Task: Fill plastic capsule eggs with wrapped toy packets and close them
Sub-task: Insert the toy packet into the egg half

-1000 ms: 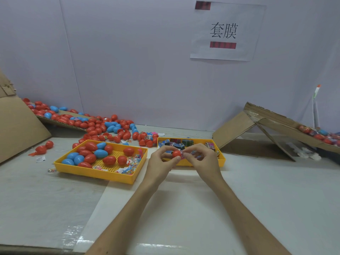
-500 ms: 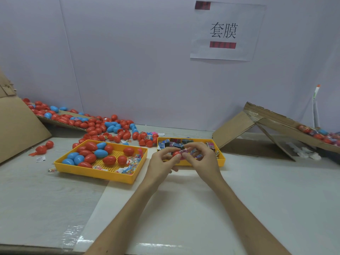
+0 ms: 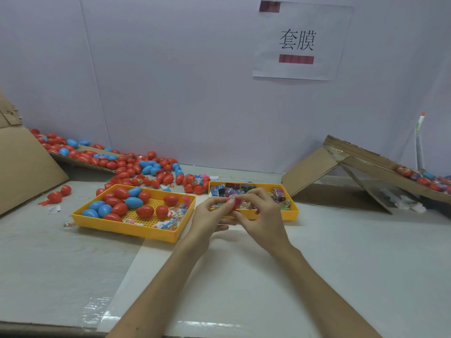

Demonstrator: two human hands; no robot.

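Both hands meet above the table in front of the right yellow tray (image 3: 291,214). My left hand (image 3: 211,217) pinches a red capsule egg half (image 3: 234,204) from the left. My right hand (image 3: 262,215) curls its fingers over the same red piece and a wrapped toy packet from the right; the packet is mostly hidden by fingers. The right tray holds several wrapped toy packets (image 3: 278,194). The left yellow tray (image 3: 127,229) holds red and blue capsule eggs (image 3: 133,202) and a few clear packets.
A big heap of red and blue eggs (image 3: 136,167) lies behind the left tray along the wall. Cardboard sheets lean at the far left (image 3: 26,167) and right (image 3: 341,167); the right one carries more eggs (image 3: 422,178). A paper sign (image 3: 297,42) hangs on the wall.
My fingers have shifted around the red egg piece, with the right hand's fingers closing further over it. Both hands stay at the same spot in front of the right tray.
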